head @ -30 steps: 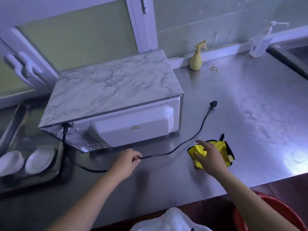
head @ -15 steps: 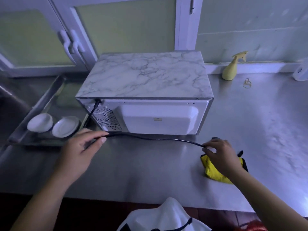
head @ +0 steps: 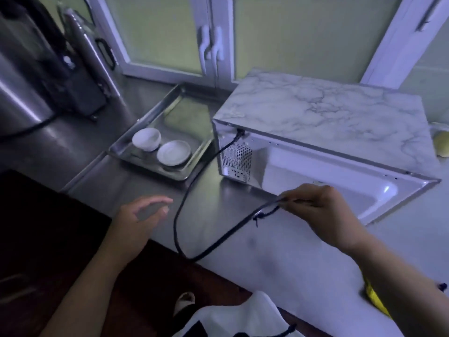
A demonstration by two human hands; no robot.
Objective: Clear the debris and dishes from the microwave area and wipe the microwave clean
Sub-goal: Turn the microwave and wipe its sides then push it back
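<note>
**Power cord pinched behind the microwave**

The microwave (head: 315, 122) stands on the table (head: 291, 259) with its back panel toward me. My right hand (head: 323, 212) pinches the black power cord (head: 176, 215), which loops to the table's front edge. My left hand (head: 138, 222) hovers spread and loosely curved, holding nothing. Left of the microwave, a steel tray (head: 150, 170) carries a bowl (head: 146, 139) and a saucer (head: 174, 152).

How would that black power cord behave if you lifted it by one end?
Probably floppy: the power cord sags in a loose loop over the counter below where the right hand pinches it. It would likely stay tethered, since its other end enters the back of the microwave. It looks thin, so probably light.
</note>
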